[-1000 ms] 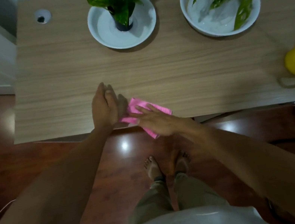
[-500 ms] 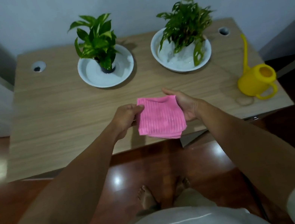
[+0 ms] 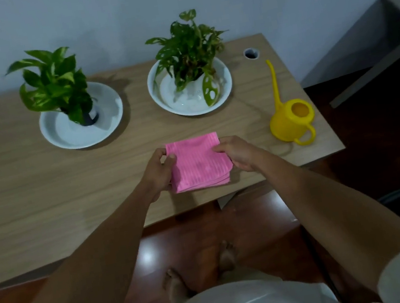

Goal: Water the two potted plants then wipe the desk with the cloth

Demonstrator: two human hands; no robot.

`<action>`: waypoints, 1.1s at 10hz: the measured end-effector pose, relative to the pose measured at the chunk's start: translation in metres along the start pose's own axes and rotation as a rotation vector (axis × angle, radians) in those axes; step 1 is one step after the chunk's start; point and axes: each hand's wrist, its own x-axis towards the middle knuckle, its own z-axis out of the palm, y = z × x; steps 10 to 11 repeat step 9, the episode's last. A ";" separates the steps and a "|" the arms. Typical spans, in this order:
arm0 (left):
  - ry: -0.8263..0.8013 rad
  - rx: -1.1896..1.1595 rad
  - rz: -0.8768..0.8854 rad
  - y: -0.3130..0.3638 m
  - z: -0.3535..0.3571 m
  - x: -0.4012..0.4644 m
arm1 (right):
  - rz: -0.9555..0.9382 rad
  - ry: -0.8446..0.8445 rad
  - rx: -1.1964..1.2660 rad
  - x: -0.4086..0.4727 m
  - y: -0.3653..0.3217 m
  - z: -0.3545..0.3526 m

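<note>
pink cloth point(image 3: 198, 162) is folded into a neat square and held by both hands, low over the front of the desk point(image 3: 39, 185). i cannot tell if it touches the wood yet. left hand point(image 3: 157, 172) pinches the left edge with curled fingers and thumb. right hand point(image 3: 237, 153) pinches the right edge the same way.

left plant point(image 3: 53, 83) and right plant point(image 3: 189, 49) each sit in a white bowl at the back of the desk. right bowl point(image 3: 156, 93) looks wet and shiny inside, so the watering seems done. yellow watering can point(image 3: 291, 123) stands on the right side of the desk, well apart from the hands.

wiping looks like the job left to do, or it may be nearly over. no wet spots show clearly on the wood.
</note>
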 end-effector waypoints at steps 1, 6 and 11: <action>0.035 0.035 -0.005 0.001 0.034 0.017 | -0.027 0.004 -0.090 0.005 0.006 -0.031; 0.176 0.218 0.000 -0.002 0.130 0.075 | -0.234 0.320 -0.636 0.054 0.041 -0.110; 0.178 0.356 -0.047 -0.018 0.130 0.088 | -0.142 0.460 -0.898 0.052 0.039 -0.113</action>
